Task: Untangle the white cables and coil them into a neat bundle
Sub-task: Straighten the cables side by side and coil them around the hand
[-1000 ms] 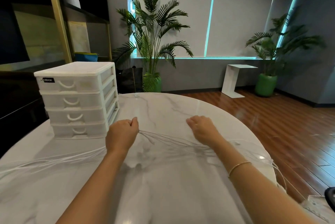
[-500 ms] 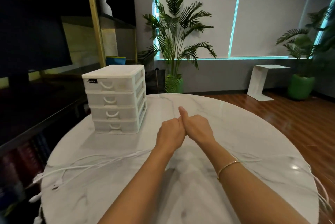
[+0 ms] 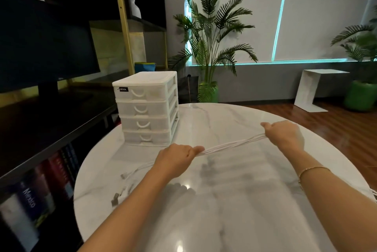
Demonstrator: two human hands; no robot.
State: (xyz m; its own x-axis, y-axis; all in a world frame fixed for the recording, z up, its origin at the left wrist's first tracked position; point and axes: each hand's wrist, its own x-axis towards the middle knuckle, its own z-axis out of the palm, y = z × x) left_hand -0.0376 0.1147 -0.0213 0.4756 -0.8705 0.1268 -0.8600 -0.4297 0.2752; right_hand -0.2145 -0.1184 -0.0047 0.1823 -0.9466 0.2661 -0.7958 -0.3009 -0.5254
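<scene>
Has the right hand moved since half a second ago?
Yes. The right hand has moved rightward, away from the drawer box and the left hand.

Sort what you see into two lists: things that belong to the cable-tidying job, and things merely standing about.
Belongs to the job:
white cables
left hand
right hand

Standing about:
white drawer unit
marble table
palm plant
monitor
</scene>
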